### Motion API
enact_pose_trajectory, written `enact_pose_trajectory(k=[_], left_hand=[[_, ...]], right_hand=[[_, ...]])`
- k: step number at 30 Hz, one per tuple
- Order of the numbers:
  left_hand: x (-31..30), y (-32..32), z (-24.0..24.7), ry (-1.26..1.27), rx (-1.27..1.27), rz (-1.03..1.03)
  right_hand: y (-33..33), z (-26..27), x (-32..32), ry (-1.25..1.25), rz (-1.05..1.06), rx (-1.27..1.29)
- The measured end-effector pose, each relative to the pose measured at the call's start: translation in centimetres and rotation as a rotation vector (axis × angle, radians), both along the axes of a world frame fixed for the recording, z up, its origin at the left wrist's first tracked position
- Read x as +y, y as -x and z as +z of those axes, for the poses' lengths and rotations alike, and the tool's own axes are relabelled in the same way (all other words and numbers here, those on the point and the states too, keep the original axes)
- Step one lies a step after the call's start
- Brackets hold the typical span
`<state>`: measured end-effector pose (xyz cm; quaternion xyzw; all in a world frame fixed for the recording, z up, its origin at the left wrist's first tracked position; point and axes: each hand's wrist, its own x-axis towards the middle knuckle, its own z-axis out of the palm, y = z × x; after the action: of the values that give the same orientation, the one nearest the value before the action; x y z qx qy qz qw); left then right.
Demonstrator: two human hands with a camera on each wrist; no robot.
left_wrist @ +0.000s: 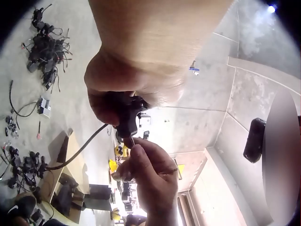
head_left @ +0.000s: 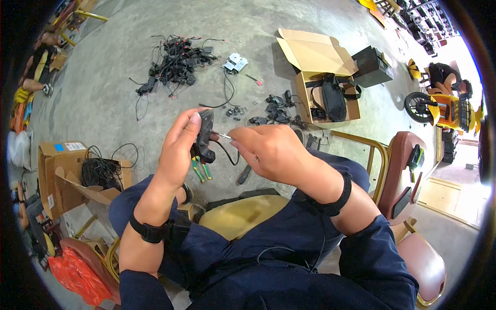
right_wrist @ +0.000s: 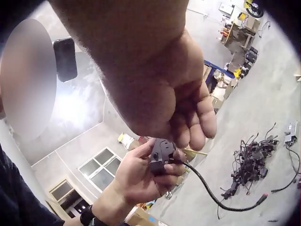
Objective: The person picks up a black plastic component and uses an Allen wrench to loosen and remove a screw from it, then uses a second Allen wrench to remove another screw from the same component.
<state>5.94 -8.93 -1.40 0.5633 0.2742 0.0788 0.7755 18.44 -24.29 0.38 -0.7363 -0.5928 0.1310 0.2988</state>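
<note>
Past the frame-cropped shirt [head_left: 315, 292], left fingers [head_left: 188, 132] clamp a black device [head_left: 206, 126], right fingers [head_left: 247, 138] a half-hidden metal shaft [head_left: 222, 136].

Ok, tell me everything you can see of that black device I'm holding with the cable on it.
The black device is a chunky, plastic-looking housing, its lower end hooked in the head view and one face showing recesses in the right wrist view. A black cable leaves it and curves away. The left grip holds it up in the air, fingers around it. A thin metal shaft pinched in the right grip points at it and appears to touch it, though the contact is partly hidden.
</note>
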Motion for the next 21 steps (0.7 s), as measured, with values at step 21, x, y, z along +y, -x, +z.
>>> enact_pose_trajectory(k=[21], left_hand=[[-0.1, -0.2, 0.5, 0.158, -0.103, 0.006]], right_hand=[[-0.7, 2.7, 0.5, 0.191, -0.287, 0.93]])
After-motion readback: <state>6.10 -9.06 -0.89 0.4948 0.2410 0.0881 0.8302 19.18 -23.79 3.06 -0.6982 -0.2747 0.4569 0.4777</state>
